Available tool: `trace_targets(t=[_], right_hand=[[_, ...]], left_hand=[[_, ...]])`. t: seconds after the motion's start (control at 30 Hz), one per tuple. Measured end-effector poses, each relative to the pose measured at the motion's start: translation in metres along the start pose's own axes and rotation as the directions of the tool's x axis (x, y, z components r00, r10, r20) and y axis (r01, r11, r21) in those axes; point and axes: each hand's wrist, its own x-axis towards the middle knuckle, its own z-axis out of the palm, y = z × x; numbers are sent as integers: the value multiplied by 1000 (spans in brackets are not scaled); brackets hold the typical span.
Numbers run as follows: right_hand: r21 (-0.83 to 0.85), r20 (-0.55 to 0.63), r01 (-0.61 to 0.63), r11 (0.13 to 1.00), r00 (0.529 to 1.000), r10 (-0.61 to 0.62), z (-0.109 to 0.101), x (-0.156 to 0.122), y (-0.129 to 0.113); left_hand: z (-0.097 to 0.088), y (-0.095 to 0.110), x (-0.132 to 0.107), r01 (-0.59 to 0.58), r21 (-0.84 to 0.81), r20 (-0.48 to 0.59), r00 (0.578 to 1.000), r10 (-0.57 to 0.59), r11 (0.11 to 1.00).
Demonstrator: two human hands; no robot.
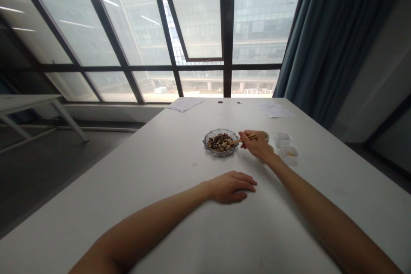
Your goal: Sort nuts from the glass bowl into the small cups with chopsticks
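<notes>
My right hand (257, 144) is closed round a pair of wooden chopsticks (241, 140), whose tips reach into a glass bowl (221, 141) full of mixed dark and pale beans. My left hand (231, 186) lies flat, palm down, on the white table (160, 167), fingers stretched out and holding nothing, some way in front of the bowl.
Two small white square dishes (282, 138) (290, 154) stand right of my right hand, the nearer one with a few pale bits inside. A small round dish (264, 135) peeks out behind the hand. Papers (185, 103) (276, 110) lie at the far edge, by the window.
</notes>
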Motion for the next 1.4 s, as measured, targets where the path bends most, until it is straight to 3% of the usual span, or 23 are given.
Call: trace_targets(t=[0.3,0.53,0.73,0.93,1.2,1.4], right_hand=[[41,-86,32,999,996,-29,-11,5,-4],[71,-308,47,996,951,-23,-66,14,-24],[19,-429,-73,997,900,74,-107,18,-20],[-36,-407,-141,989,906,114,-115,20,-6],[-31,-401,-189,981,902,161,-113,21,-5],[-262,-486,-320,911,859,162,-133,20,0]], left_hand=[[1,-1,-1,-7,8,0,1000,7,1000],[0,-1,0,0,6,10,1000,0,1000],[0,0,-1,14,3,10,1000,-14,1000],[-1,0,-1,6,9,17,1000,-6,1000],[-2,1,-1,9,10,23,1000,-9,1000],[-1,0,-2,3,21,20,1000,-3,1000]])
